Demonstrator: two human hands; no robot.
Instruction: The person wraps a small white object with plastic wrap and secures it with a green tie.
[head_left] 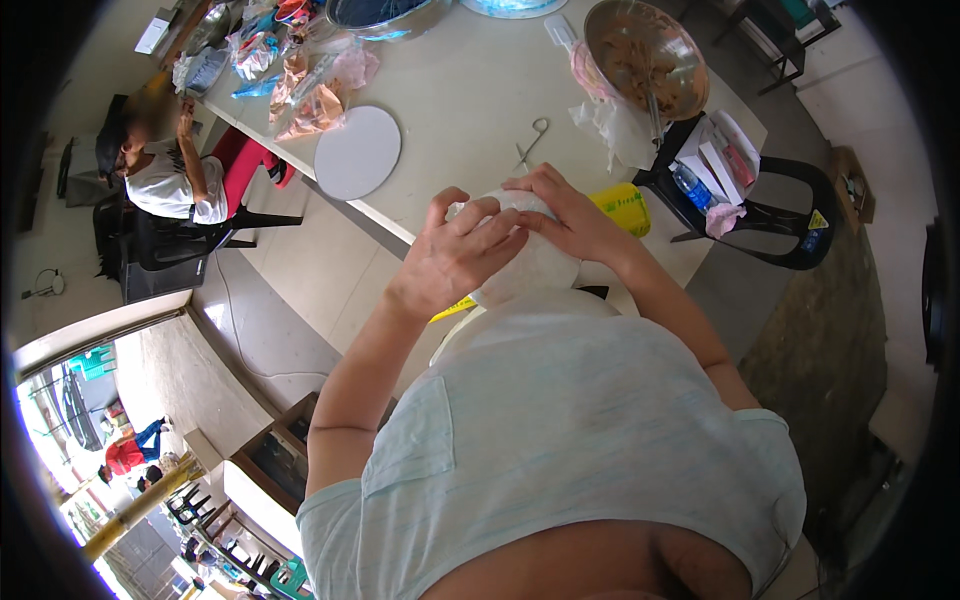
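Both of my hands are together at the near edge of the table, in front of my shirt. My left hand (462,245) has its fingers bent and closed on the top of a white plastic bag (530,272). From the other side my right hand (572,218) pinches the same bag with thumb and fingers. What lies inside the bag cannot be made out. A yellow packet with green marks (622,208) lies beside my right wrist. Just beyond my fingers is a pair of scissors (533,143), with its handles pointing away.
A metal bowl (690,65) holding brown mixture stands far right, near a crumpled cloth (615,135). A round pale board (358,153) overhangs the left table edge. Plastic bags (315,105) lie behind it. A person (175,170) sits at left; a black chair (800,215) holds boxes at right.
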